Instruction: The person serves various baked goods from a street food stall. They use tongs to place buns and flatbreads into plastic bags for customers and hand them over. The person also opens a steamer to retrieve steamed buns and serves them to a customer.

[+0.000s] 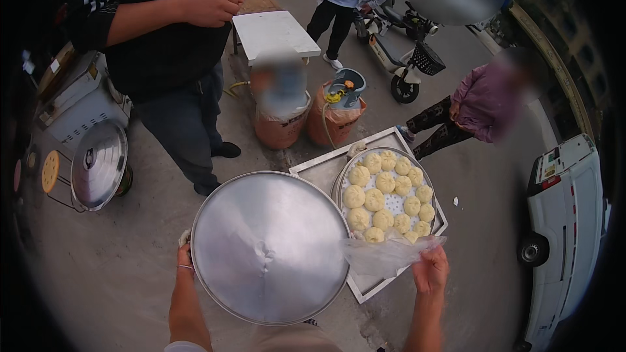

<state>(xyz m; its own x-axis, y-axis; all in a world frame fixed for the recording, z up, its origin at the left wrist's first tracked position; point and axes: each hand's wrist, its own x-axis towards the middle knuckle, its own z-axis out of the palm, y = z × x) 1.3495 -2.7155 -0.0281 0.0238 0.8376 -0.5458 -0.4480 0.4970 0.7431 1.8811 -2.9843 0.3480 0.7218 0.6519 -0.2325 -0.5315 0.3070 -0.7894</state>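
My left hand (184, 254) grips the left rim of a large round metal lid or tray (254, 244), whose dented flat face is turned up. A pale cloth (184, 237) shows at the fingers, which are partly hidden by the rim. My right hand (431, 269) pinches a clear plastic bag (379, 255), which droops left over the near edge of a round perforated steamer tray (392, 202). Several pleated steamed buns (374, 200) sit on that tray, spaced apart. Beneath it is a square metal-framed stand top (320, 171); the metal disc covers its left corner.
Two gas cylinders in orange wraps (337, 117) (279, 129) stand beyond the stand, by a white-topped table (274, 34). A person in black (171, 54) is close at the left. Another, in a purple jacket (481, 102), stands right. A domed lid (99, 164), scooter (401, 66) and van (562, 225) surround the area.
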